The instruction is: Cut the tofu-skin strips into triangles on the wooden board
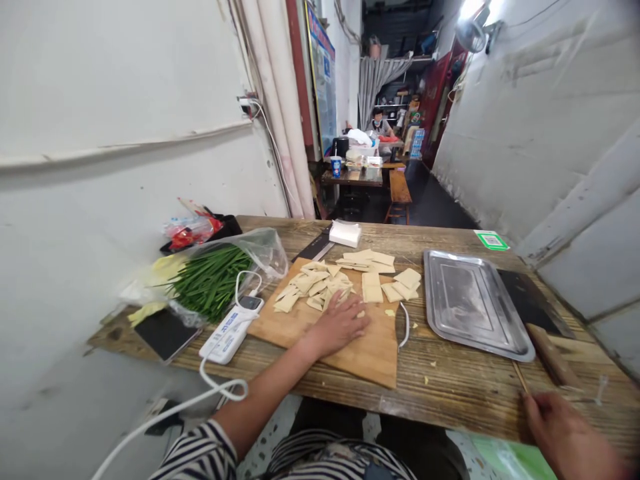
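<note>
- Roughly centred in the head view, the left hand (340, 325) lies palm down on the wooden cutting board (350, 347), fingers spread and flat, fingertips touching the nearest of the pale tofu-skin pieces (320, 287)
- More of those cut squares lie heaped and scattered over the far half of the board, some stacked towards its right edge
- The right hand (565, 437) sits low at the right, at the table's near edge, fingers curled and pinching a thin wooden skewer (520, 377) whose tip points towards the metal tray (475, 300)
- A cleaver (537, 320) lies just right of the tray, its handle towards the person
- Left of the board lie a power bank (227, 333) with white cable, a dark phone (165, 333) and a plastic bag of green chives (210, 280)
- A second cleaver (316, 247) and a white folded stack (345, 233) rest beyond the board
- Far down the corridor a person sits at another table
</note>
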A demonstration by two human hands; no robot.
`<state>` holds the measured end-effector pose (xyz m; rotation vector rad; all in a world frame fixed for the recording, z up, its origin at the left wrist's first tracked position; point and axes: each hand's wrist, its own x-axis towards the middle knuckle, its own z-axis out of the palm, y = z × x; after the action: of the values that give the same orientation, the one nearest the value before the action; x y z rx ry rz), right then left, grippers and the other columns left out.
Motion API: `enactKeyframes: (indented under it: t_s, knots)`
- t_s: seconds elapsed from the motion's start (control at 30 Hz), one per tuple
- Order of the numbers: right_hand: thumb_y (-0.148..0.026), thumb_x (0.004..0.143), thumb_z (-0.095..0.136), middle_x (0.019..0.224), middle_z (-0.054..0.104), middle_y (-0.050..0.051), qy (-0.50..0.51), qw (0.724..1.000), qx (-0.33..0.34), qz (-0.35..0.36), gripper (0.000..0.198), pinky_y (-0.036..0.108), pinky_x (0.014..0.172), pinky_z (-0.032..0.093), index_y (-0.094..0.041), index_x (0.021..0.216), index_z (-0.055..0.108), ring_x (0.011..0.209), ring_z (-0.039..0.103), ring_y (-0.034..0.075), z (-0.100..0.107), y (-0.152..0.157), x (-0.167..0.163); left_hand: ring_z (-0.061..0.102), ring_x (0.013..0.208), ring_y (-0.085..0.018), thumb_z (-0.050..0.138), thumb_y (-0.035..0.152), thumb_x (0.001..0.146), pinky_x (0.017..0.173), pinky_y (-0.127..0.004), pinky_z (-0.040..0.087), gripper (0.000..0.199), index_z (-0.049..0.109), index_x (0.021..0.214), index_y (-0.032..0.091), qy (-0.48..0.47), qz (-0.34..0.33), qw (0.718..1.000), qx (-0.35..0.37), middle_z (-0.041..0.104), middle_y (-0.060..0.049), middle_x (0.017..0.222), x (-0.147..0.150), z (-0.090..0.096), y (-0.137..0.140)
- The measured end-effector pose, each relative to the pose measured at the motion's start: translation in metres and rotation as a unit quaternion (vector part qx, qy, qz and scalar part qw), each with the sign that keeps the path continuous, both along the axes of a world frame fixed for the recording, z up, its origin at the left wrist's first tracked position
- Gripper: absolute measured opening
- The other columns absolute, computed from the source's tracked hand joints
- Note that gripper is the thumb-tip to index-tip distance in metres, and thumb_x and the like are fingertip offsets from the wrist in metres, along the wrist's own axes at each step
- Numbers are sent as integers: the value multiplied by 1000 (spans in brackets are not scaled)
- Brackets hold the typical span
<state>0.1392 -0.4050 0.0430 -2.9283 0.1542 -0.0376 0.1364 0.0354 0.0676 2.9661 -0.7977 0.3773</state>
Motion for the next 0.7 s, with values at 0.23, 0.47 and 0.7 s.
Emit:
enactKeyframes:
  t_s: [0.23,0.47,0.7]
  knots:
    - [-48,94,26,79,68,12,40,999,-12,-30,35,41,63,46,-27,77,49,74,67,31,15,15,0,44,129,-21,46,29,97,115,-51,13,20,60,110,23,-77,42,996,32,60,-7,124,22,5,20]
    - [-43,97,36,84,68,8,-6,997,-47,-61,33,35,65,45,-22,86,58,80,66,28,20,15,-1,44,129,-28,49,26,94,113,-57,13,22,62,111,21,-71,59,995,26,59,-11,128,19,17,4]
    - [-34,96,46,111,60,18,-71,989,-129,19,38,36,86,43,-9,123,54,102,58,31,34,-25,52,60,101,-23,50,25,93,113,-56,14,15,63,90,19,23,116,993,18,67,-5,94,31,46,-19]
